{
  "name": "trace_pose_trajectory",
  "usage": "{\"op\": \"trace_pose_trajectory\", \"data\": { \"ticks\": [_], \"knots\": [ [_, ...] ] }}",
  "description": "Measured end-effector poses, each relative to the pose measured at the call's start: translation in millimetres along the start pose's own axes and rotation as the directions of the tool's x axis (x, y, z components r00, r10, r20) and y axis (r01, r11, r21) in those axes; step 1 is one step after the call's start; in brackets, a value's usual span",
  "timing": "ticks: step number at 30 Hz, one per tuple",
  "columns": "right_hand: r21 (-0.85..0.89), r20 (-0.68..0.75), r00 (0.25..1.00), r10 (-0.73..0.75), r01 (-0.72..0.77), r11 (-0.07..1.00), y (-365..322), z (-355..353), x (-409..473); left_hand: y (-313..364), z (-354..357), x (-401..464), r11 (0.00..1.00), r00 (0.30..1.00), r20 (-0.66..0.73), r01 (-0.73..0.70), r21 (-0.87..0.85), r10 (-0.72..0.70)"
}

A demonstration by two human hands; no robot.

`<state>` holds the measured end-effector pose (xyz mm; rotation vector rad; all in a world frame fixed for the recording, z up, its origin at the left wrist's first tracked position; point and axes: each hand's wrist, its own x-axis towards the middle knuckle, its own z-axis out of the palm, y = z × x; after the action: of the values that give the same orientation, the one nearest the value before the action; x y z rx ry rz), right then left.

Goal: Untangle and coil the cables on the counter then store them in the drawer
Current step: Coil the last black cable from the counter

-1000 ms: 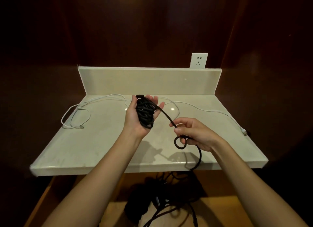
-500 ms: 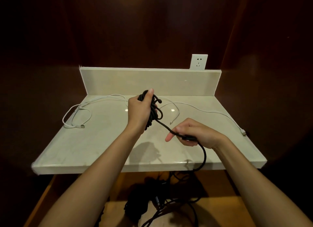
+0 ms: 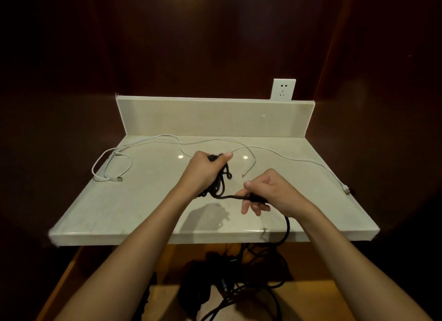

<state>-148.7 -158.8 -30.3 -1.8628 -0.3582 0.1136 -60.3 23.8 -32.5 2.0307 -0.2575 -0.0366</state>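
This looks like a home or hotel-room nook: dark wood panelling (image 3: 215, 45) surrounds a pale stone surface (image 3: 148, 201) with a raised backsplash (image 3: 215, 117). A white wall socket (image 3: 283, 90) sits just above the backsplash's right end.

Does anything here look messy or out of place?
Yes. The white cable sprawls uncoiled across the counter, one end lying at its right edge. The black cable held by the left hand and right hand trails off the front edge into a tangle below.
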Motion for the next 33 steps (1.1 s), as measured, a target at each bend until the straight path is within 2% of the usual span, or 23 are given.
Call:
{"op": "trace_pose_trajectory", "data": {
  "ticks": [2,5,9,13,19,22,24,27,30,33],
  "knots": [
    [0.045,-0.136,0.991,0.013,-0.007,0.999,-1.4,3.8,2.3,-3.0,8.2,-8.4,0.996,0.991,0.129,0.032,0.080,-0.043],
    [0.084,-0.303,0.953,0.024,0.002,0.996,-2.7,11.8,8.5,-3.5,14.7,-20.2,0.987,0.948,0.287,0.111,0.112,-0.139],
    [0.132,-0.403,0.911,0.085,-0.034,0.991,4.0,18.6,15.6,-6.5,22.0,-34.7,0.963,0.818,0.540,0.265,-0.046,-0.199],
    [0.084,-0.460,0.881,0.105,-0.075,0.994,12.6,22.1,17.9,-19.2,27.6,-38.9,0.837,0.678,0.694,0.508,-0.205,-0.241],
    [0.015,-0.438,0.888,0.139,-0.147,0.989,16.1,20.2,19.7,-21.5,27.6,-51.1,0.736,0.548,0.822,0.620,-0.274,-0.155],
    [0.043,-0.368,0.897,0.246,-0.247,0.968,18.3,18.0,21.4,-21.4,29.5,-55.6,0.724,0.525,0.840,0.631,-0.278,-0.135],
    [0.062,-0.341,0.896,0.283,-0.279,0.958,18.8,16.3,22.8,-19.9,29.9,-58.3,0.757,0.510,0.851,0.604,-0.247,-0.129],
    [0.065,-0.309,0.904,0.296,-0.290,0.955,17.7,15.4,26.1,-15.5,28.3,-64.5,0.784,0.490,0.865,0.577,-0.231,-0.106],
    [0.031,-0.293,0.914,0.281,-0.285,0.958,17.7,14.4,29.1,-13.5,28.5,-68.0,0.805,0.516,0.855,0.526,-0.275,-0.045],
    [-0.011,-0.173,0.950,0.258,-0.264,0.964,16.3,11.1,26.7,-16.8,27.9,-67.8,0.799,0.482,0.876,0.536,-0.272,-0.025]
  ]
}}
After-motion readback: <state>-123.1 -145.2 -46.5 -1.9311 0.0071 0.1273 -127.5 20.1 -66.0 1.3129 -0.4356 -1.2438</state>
